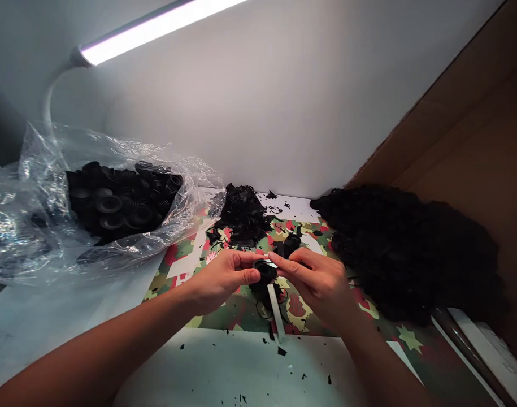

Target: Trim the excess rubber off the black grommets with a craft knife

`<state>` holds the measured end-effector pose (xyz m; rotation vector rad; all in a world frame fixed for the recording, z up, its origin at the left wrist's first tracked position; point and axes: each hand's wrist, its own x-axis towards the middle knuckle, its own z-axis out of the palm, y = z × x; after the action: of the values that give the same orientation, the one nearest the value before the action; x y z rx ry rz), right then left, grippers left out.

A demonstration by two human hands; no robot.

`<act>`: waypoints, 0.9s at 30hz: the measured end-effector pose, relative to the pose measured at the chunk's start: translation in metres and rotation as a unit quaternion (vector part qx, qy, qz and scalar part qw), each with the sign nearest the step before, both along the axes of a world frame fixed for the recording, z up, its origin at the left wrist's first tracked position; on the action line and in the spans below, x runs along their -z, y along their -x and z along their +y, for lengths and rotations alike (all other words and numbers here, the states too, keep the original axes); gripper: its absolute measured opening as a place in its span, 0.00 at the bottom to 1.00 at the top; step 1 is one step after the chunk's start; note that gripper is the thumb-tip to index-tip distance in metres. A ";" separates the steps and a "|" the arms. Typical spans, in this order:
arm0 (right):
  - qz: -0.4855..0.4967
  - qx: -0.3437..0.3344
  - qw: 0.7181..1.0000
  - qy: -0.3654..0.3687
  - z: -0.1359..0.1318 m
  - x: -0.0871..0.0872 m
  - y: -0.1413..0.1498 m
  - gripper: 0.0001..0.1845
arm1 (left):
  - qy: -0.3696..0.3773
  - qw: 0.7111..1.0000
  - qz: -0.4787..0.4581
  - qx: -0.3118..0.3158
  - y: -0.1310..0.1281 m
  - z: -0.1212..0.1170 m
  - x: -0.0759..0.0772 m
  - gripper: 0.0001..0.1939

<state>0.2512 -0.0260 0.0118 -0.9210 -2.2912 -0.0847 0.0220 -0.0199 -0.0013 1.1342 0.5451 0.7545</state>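
Observation:
A small black round rubber part [265, 271] is pinched between thumb and fingers of my left hand [224, 278], just above the table. My right hand [320, 282] is closed beside it on a thin metal blade [276, 311] whose long end points down toward me; its upper tip touches the part's rim. A few more black parts [289, 244] lie just behind the hands on a camouflage-patterned mat [241, 311].
A clear plastic bag [114, 203] full of black rubber parts lies at the left. A heap of black trimmings [242, 216] sits behind the hands, a large black pile [406, 249] at the right. A cardboard wall [474, 124] closes the right side; a lamp [156, 25] hangs overhead.

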 end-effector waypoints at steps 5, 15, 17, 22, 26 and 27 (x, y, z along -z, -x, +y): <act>-0.001 -0.007 1.000 -0.016 -0.001 -0.003 0.000 0.17 | -0.016 1.000 0.011 0.005 0.001 0.000 -0.002 0.21; -0.012 -0.007 0.999 -0.035 -0.001 -0.002 -0.001 0.18 | -0.027 0.999 0.035 0.019 0.005 0.001 -0.003 0.26; -0.014 -0.008 0.999 -0.037 -0.001 -0.003 0.000 0.18 | -0.032 0.999 0.037 0.025 0.005 0.001 -0.002 0.25; -0.003 -0.020 0.999 -0.034 -0.002 -0.003 0.000 0.21 | -0.040 0.998 0.040 0.033 0.006 0.001 -0.004 0.26; 0.003 -0.029 0.999 -0.028 -0.002 -0.002 -0.002 0.22 | -0.040 0.998 0.028 0.039 0.005 0.001 -0.006 0.26; 0.003 -0.030 0.999 -0.030 -0.002 -0.002 -0.002 0.22 | -0.040 0.998 0.026 0.040 0.004 0.001 -0.006 0.27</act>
<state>0.2532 -0.0280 0.0140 -0.8204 -2.2954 -0.1248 0.0176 -0.0190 0.0047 1.2451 0.5135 0.6832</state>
